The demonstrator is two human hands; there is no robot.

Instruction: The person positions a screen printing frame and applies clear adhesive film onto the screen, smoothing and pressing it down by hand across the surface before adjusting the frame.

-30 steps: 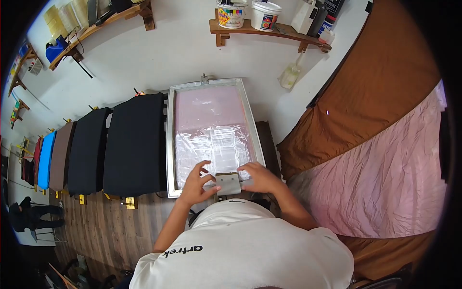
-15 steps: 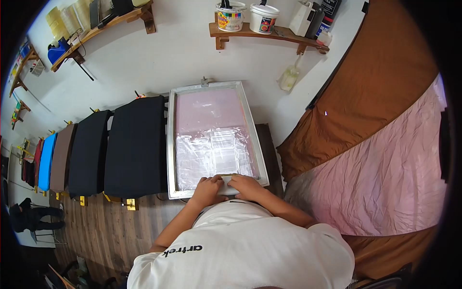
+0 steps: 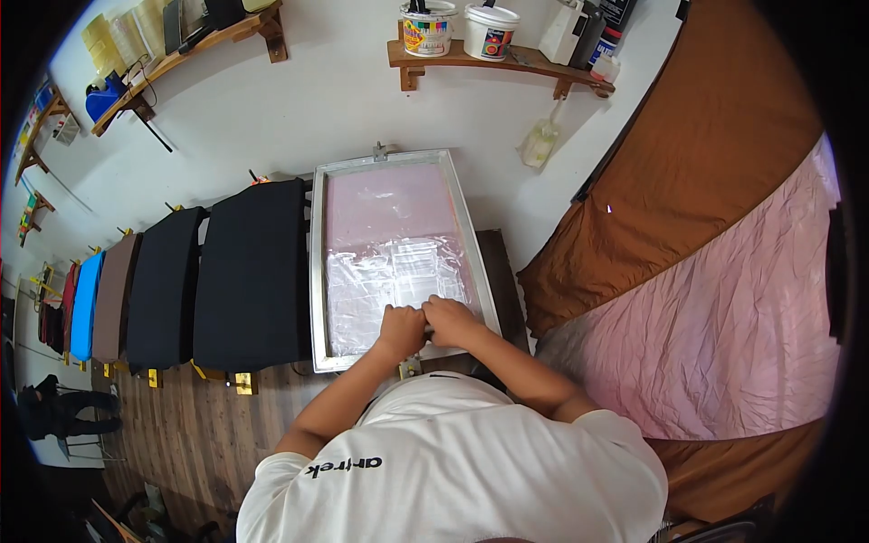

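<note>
A screen-printing frame (image 3: 318,262) of pale metal lies in front of me, its far end at a hinge clamp (image 3: 380,152) near the wall. Its mesh (image 3: 385,204) looks pinkish at the far half, while shiny clear film or tape (image 3: 358,281) covers the near half. My left hand (image 3: 402,331) and my right hand (image 3: 450,320) are closed side by side over the near part of the mesh. They grip what appears to be a squeegee, almost wholly hidden beneath the fingers.
Black fabric-covered boards (image 3: 251,271) stand in a row to the left, with brown, blue (image 3: 86,306) and red ones beyond. Paint buckets (image 3: 491,33) sit on a wall shelf. Brown and pink cloth (image 3: 697,344) hangs at right. A person (image 3: 68,407) is at far left.
Both hands have moved away from my body, from the frame's near edge onto the film-covered mesh. The fingers are now curled tighter, and my arms reach farther forward.
</note>
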